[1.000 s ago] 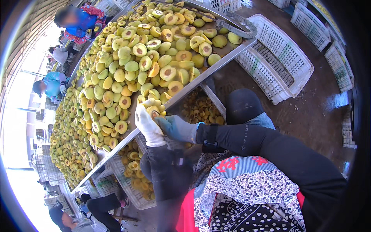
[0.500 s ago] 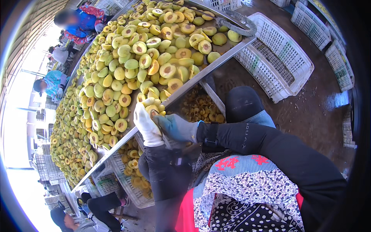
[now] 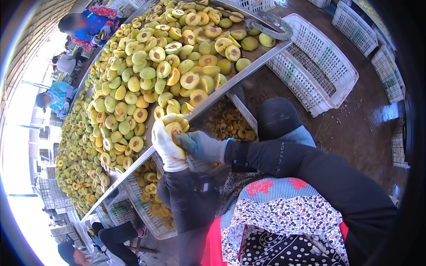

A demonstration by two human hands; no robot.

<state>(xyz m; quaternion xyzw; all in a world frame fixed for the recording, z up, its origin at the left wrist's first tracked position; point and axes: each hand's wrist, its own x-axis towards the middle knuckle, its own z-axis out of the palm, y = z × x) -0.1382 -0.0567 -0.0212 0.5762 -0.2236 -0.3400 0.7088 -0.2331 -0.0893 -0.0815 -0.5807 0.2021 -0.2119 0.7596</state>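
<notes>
Here, going rightward from the long metal sorting table (image 3: 248, 68) heaped with halved yellow-green fruit, the left hand (image 3: 166, 144), in a white glove, is curled around a fruit half (image 3: 173, 128) held cut face up just off the table's near edge. Touching that fruit half from the right, the right hand (image 3: 202, 145) in a blue-grey glove presses its fingers against it. Under the table's edge sits a crate of pits (image 3: 226, 124), and right of the table lies an empty white plastic crate (image 3: 315, 66).

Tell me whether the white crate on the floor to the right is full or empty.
Empty: the white crate shows only its bare slatted bottom and walls, with no fruit inside.
</notes>
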